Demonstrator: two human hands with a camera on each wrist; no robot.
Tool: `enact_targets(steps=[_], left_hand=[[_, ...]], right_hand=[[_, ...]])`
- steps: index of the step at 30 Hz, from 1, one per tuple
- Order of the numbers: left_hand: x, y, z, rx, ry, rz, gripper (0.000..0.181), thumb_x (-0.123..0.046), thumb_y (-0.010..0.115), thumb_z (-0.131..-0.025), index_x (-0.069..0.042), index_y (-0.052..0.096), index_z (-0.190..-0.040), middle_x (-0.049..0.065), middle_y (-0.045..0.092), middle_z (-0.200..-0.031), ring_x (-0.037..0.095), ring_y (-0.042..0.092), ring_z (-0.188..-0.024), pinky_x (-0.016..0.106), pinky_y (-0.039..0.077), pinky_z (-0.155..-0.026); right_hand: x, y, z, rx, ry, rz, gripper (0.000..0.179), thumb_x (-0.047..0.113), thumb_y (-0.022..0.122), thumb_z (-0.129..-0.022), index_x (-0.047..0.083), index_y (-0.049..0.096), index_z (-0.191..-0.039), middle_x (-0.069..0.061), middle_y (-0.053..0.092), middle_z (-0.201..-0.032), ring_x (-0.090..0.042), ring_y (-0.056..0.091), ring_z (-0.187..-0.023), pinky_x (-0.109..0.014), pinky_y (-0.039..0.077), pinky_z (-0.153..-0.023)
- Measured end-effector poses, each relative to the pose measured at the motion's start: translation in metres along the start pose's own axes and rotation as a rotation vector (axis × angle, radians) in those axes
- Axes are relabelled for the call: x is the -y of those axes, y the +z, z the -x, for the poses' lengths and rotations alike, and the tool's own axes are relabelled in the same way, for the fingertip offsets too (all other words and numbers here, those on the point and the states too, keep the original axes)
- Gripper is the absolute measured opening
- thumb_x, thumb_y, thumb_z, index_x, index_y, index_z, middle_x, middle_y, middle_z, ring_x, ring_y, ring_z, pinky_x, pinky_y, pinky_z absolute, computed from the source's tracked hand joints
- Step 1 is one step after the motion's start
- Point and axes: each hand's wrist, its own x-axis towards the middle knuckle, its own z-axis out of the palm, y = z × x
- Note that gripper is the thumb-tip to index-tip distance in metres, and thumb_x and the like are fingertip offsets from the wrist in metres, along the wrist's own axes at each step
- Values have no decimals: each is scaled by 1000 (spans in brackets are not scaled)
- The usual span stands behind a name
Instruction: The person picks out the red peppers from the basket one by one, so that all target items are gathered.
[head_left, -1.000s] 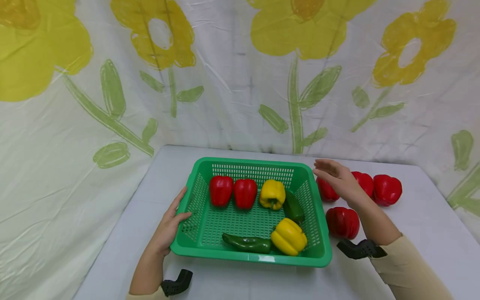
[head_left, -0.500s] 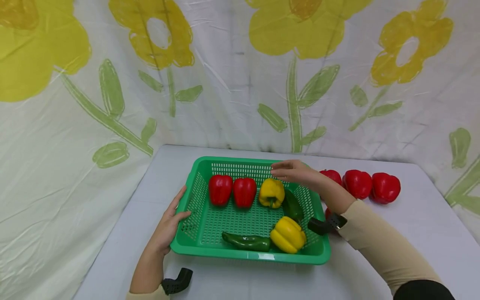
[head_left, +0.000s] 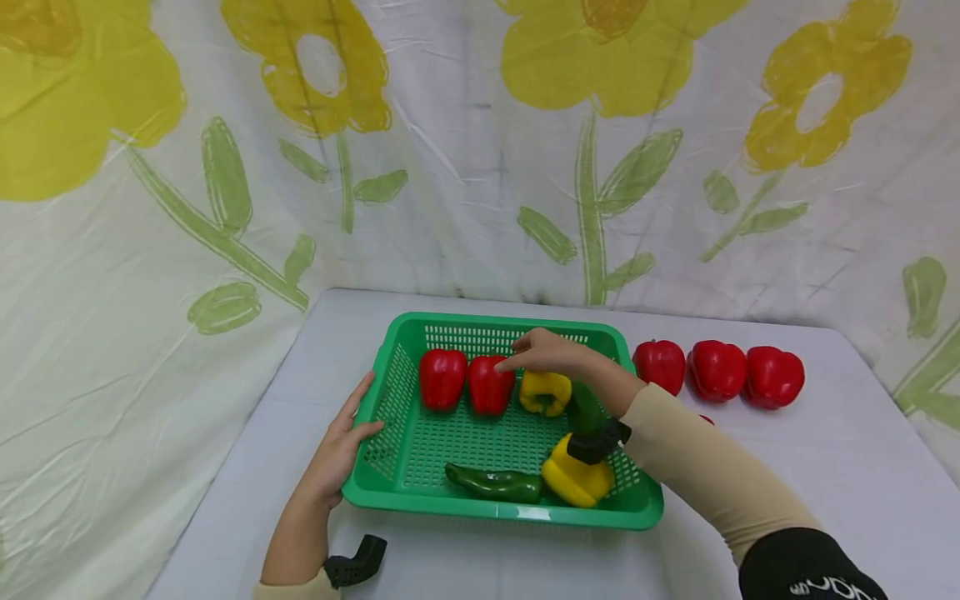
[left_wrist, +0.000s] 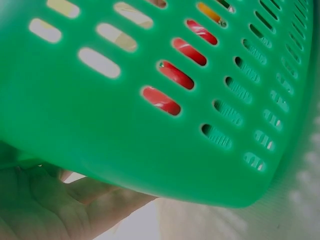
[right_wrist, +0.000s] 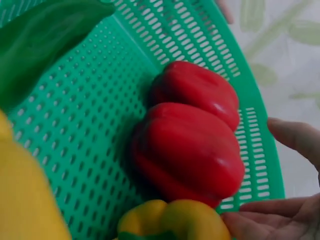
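Note:
A green plastic basket [head_left: 495,515] holds two red bell peppers [head_left: 442,379], two yellow bell peppers [head_left: 576,475] and two green peppers; the long green chili pepper [head_left: 493,483] lies along the near side. My left hand [head_left: 337,454] grips the basket's left rim, its thumb over the edge. In the left wrist view its fingers [left_wrist: 115,202] lie against the underside. My right hand [head_left: 547,352] hovers over the basket's far side, above the rear yellow pepper and beside the right-hand red pepper [right_wrist: 190,150]. Its thumb and fingers are spread and hold nothing. My right forearm partly hides the other green pepper [head_left: 585,410].
Right of the basket, three red bell peppers [head_left: 717,371] stand in a row on the white table [head_left: 847,467]. Another red one is almost hidden behind my right sleeve [head_left: 720,475]. A flower-printed cloth [head_left: 465,167] hangs behind the table.
My right hand has moved left from beside the red peppers on the table to over the basket, reaching down near the red pepper inside. The left hand and basket have stayed put.

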Motion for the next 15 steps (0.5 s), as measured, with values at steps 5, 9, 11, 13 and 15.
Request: enact_targets(steps=[5, 9, 11, 13, 15], left_hand=[[0, 0, 0, 0, -10, 5, 67, -7, 38, -95, -37, 13, -149, 0, 8, -157, 28, 28, -134, 30, 41, -90], [0, -1, 0, -4, -12, 8, 67, -7, 38, -95, -37, 13, -149, 0, 8, -157, 28, 28, -134, 31, 42, -89], [0, 0, 0, -7, -14, 6, 67, -7, 38, -95, -37, 13, -149, 0, 8, -157, 29, 29, -133, 31, 42, -88], [-1, 0, 0, -6, -16, 4, 67, -7, 38, -95, -38, 13, -149, 0, 8, -157, 28, 29, -133, 31, 42, -89], [-1, 0, 0, -4, -16, 2, 67, -7, 38, -95, -38, 13, -149, -1, 8, -157, 28, 28, -134, 32, 41, -90]], right_hand=[[6, 6, -11, -18, -5, 60, 39, 38, 68, -82, 0, 58, -76, -6, 56, -74, -12, 38, -54, -26, 38, -57], [9, 12, -20, -33, -5, 112, 57, 36, 71, -80, 15, 25, -53, 4, 15, -53, -10, 12, -48, -24, 21, -48], [10, 16, -24, -45, -7, 149, 59, 36, 73, -78, 16, 24, -52, 5, 13, -54, -10, 11, -50, -24, 20, -49], [11, 20, -26, -46, -11, 189, 59, 35, 75, -76, 16, 24, -53, 5, 12, -56, -10, 11, -51, -24, 19, -49], [10, 24, -29, -38, -7, 225, 60, 37, 76, -75, 16, 23, -54, 4, 13, -56, -10, 12, -51, -24, 19, -49]])
